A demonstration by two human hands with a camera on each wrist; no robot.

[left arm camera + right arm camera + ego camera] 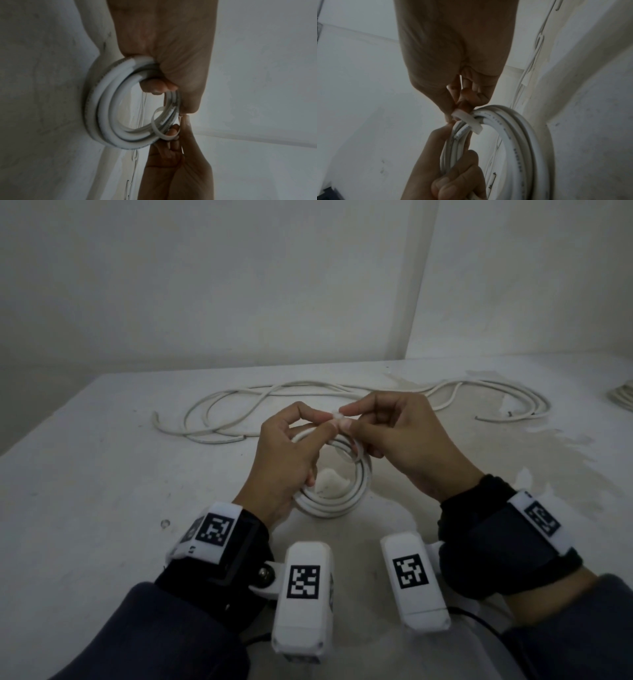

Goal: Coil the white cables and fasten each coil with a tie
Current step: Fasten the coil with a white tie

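A: Head view first. Where was the thing?

B: The round coil of thick white plastic-jacketed cable (337, 491) was held up just over the pale grey, scuffed table (102, 491), btwn both hands. The left hand (286, 460) had its lower fingers curled thru the coil and gripped it; its thumb and forefinger met the right hand (404, 440) at the top, where both pinched the flat white plastic tie (337, 416). Hands together, clamped on tie and coil.

A: Anything else on the table?

B: A long loose white cable (308, 409) sprawled behind, not yet coiled, and a sliver of another white bundle (621, 397) at the far right edge. Prob more work left.

A: Left wrist view?

B: The tie (158, 127) looped round the strands w/ slack showing, so it looked not yet cinched. One fingertip (158, 86) of the left hand hooked inside the coil (109, 108).

A: Right wrist view?

B: The right hand's fingers (465, 106) pinched the tie (469, 121) right at the coil (513, 135); the left hand (453, 175) gripped the turns below.

A: So how would the step go well?

B: Judgement only: keep the left grip tight so turns don't spring apart, gather all strands inside the loop, pull the tail straight, not sideways, till snug.
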